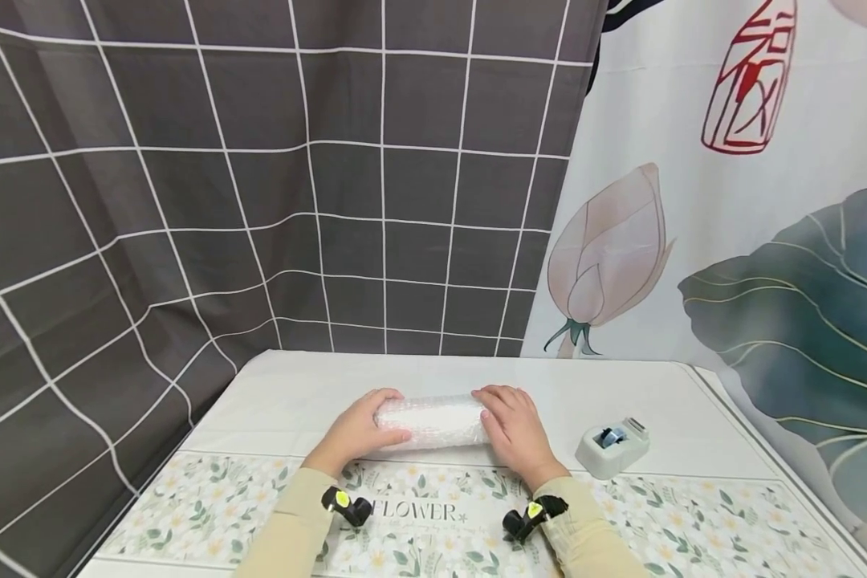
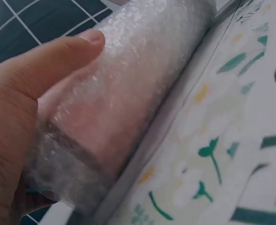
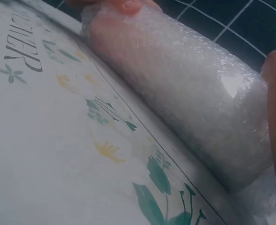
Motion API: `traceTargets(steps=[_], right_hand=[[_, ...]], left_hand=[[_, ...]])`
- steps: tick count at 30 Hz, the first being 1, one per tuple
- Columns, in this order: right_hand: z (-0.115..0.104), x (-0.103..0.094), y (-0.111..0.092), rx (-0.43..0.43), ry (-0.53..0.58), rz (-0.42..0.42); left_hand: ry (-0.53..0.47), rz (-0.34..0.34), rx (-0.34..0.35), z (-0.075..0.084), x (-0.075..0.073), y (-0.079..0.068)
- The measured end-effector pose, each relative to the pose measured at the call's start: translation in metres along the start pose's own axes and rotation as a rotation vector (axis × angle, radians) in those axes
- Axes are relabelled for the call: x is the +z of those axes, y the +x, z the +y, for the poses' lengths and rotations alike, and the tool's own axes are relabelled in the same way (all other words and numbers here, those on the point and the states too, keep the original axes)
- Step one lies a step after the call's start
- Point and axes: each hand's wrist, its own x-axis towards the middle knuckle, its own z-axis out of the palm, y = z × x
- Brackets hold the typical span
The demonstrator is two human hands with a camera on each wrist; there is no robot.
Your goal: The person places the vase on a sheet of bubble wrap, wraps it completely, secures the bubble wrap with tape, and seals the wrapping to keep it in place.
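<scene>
A cylinder-shaped bundle in clear bubble wrap (image 1: 433, 425) lies on its side across the table, pale with a pinkish tint at its left part. My left hand (image 1: 354, 431) grips the left end, thumb along the near side and fingers over the far side. At the right end my right hand (image 1: 518, 433) holds the bundle between thumb and fingers. Loose wrap sticks out past the bundle's end in the left wrist view, where the left thumb (image 2: 77, 49) presses on the bubble film. What is inside the wrap cannot be made out.
A white tape dispenser (image 1: 596, 459) stands to the right of my right hand. A white cloth with a floral band and the word FLOWER (image 1: 415, 511) covers the table. Behind hang a dark grid curtain (image 1: 419, 185) and a lotus-print curtain (image 1: 694, 201).
</scene>
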Motion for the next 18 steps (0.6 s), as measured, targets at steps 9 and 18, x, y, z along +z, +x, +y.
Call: traceTargets(steps=[9,18], right_hand=[[-0.01,-0.005,0.002,0.058,-0.026,-0.039],[-0.016,-0.001,0.0,0.072,-0.056,-0.062]], left_hand=[[0.394,0.076,0.23,0.042,-0.011,-0.002],[0.503,0.021,0.191,0.079,0.024,0.003]])
